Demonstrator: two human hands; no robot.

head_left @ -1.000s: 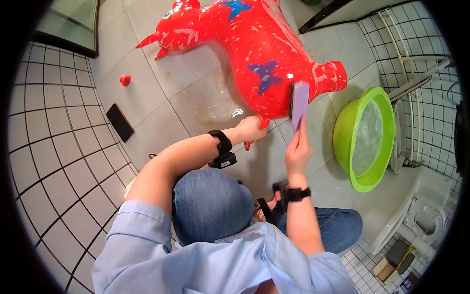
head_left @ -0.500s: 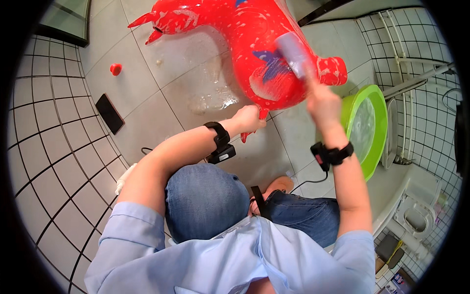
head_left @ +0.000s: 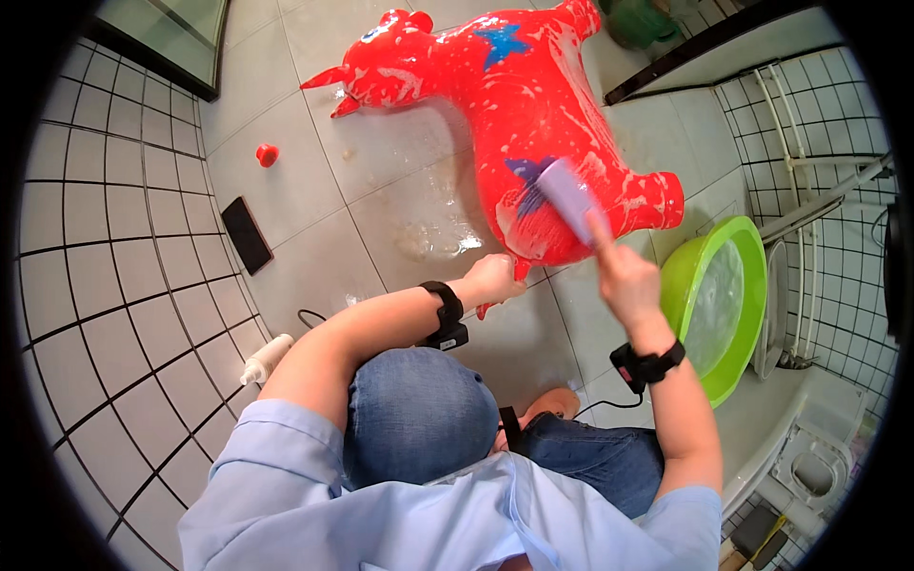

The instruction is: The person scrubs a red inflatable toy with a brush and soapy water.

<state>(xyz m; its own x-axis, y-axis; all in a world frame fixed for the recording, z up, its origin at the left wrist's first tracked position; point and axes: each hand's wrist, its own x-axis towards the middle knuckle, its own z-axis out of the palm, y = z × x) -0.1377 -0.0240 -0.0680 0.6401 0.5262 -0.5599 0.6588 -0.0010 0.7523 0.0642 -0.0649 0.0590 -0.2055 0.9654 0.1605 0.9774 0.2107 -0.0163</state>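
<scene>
Inflatable animal [head_left: 538, 119] on floor [head_left: 305, 190], brush [head_left: 569, 198] on its side, basin [head_left: 684, 285] at right, phone [head_left: 247, 235] at left.

A suds-streaked red inflatable animal [head_left: 543, 119] lies on its side across a gray tiled floor [head_left: 309, 262], a wet patch [head_left: 443, 233] glistening just left of its body. Farther left of the animal rest a small red piece [head_left: 267, 155] and a dark flat slab [head_left: 248, 235] (phone-like in shape); to its right stands a lime-green basin [head_left: 682, 281].

The toy animal [head_left: 538, 124] is red with a blue star [head_left: 501, 45], the brush [head_left: 568, 198] lilac.
</scene>
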